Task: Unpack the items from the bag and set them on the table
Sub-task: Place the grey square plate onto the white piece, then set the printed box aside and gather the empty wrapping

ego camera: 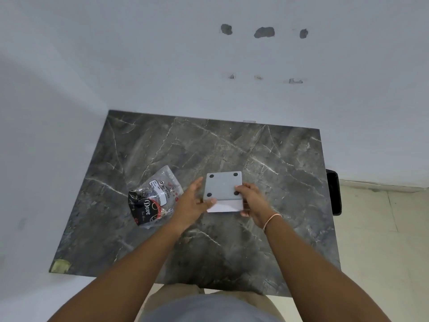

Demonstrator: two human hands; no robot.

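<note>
Wall [209, 66]: pale, patched with dark spots, behind the table at 12 o'clock.

Table [232, 147]: dark marble-look top with white veins, set into the corner; a black bin [334, 191] just beside its edge at 3 o'clock.

Bag [154, 197]: clear crinkled plastic, lying flat on the table at about 9 o'clock from the hands. Long axis runs from 1 o'clock to 7 o'clock. Printed label and a dark packet reading "Dove" visible inside. It lies just beside the left hand; whether they touch, cannot tell.

Grey block [222, 190]: squarish, four black round pads at the corners of its upper face, a white face toward the person. Held over the middle of the table, between both hands; upper face tilted toward the camera, edges roughly square to the table.

Left hand [192, 203]: at the block's 9 o'clock side, fingers spread and open, thumb tip against the lower left corner.

Right hand [251, 201]: at the block's 3 o'clock side, fingers curled over the right edge, thumb under, gripping it. Thin band [271, 220] on the wrist.
</note>
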